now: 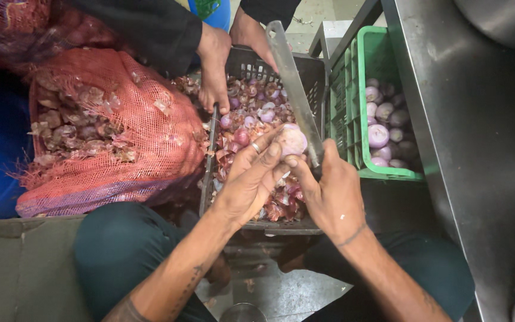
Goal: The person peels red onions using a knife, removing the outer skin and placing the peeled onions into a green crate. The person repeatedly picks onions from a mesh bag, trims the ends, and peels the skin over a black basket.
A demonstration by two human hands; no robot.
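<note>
Grey floor is lying under a dark crate (314, 71) of onion skins. Left hand (251, 179) is gripping a peeled onion (292, 142) steady; right hand (329, 194), closed around a knife (293, 89), is touching it, blade pointing away.

Bare forearms with dark tattoo marks, a ring (256, 146) on one left-hand finger, dark teal trousers (120, 250)
</note>
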